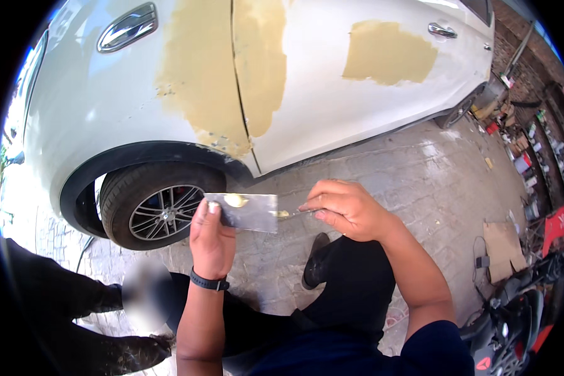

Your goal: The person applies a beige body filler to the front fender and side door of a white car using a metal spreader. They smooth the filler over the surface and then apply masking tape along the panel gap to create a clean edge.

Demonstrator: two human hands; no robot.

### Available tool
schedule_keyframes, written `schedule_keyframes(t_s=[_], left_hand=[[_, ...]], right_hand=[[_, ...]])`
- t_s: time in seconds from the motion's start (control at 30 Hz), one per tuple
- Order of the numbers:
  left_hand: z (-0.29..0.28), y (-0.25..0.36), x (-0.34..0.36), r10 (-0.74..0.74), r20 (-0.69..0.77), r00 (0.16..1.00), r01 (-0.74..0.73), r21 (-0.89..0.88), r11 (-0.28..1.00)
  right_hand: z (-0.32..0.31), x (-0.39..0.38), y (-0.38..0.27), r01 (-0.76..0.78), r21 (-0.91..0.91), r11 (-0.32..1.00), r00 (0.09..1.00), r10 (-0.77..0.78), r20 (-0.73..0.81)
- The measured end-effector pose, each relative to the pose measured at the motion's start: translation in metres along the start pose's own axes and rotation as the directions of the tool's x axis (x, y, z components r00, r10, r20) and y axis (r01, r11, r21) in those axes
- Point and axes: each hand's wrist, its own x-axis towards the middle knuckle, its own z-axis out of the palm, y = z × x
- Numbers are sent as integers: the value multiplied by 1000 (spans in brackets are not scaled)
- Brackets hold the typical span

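Note:
My left hand (212,247), with a dark watch on the wrist, grips a flat grey rectangular plate (252,217) by its left edge, thumb on top. A dab of pale yellow putty (235,200) sits near the plate's far edge. In my right hand (352,209) a thin putty knife (297,214) is pinched by its handle. Its tip, smeared with yellow, lies at the plate's right edge; whether it touches cannot be made out. Beyond both hands stands a white car (319,94) with dull yellow filler patches (200,81) on its side panels.
The car's wheel (164,210) is just past my left hand. Another person's dark-clothed legs (62,294) are at the lower left. A flattened cardboard piece (504,250), a motorcycle (514,326) and scattered cans and rubbish line the right side of the paved ground (420,182).

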Motion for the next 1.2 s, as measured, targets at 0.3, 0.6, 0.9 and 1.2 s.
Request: schedule_keyframes(t_s=[0.3,0.6,0.9,1.2], left_hand=[[23,-34,-17,-492,236,838,545,-327,772],[1,33,5,-166,6,986,162,-263,951],[-39,20,21,-28,-23,999,27,-30,999],[-40,14,13,-69,-1,998,69,-38,997]], right_hand=[[53,6,9,-112,667,737,958,259,-125],[3,65,51,-212,326,921,786,359,-504],[-116,250,-49,-225,-380,897,773,-73,-630],[-141,294,-62,-382,-521,763,787,-27,-616]])
